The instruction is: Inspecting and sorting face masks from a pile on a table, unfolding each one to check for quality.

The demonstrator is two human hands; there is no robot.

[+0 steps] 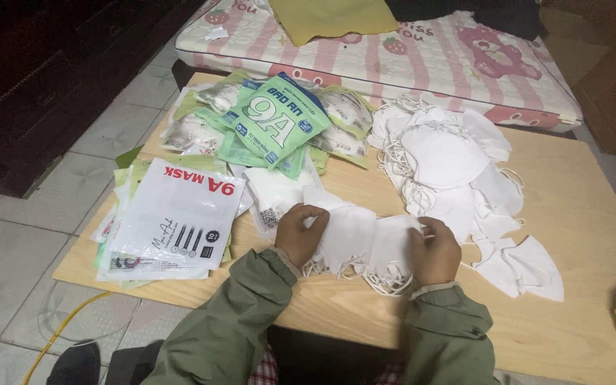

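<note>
The fingers of the left hand (299,232) are pinched on the left end of a small stack of white soft fabric face masks (359,237), and the fingers of the right hand (434,251) are closed on its right end, so the stack hangs stretched between both hands just above the pale wooden tabletop (579,214). Below the fingers, the thin white ear loops (383,279) dangle loose toward the tabletop edge. To square the stack well, it seems wise to keep both grips even, line up the folded edges and gather the loops under the fingers so none snag.

Beyond the right fingers lies a loose heap of white masks (443,160), with a single white folded mask (525,265) just right of them. Left of the left fingers lies a flat white plastic pouch (176,221) atop others; farther out sits a pile of green printed filled packets (276,117).
</note>
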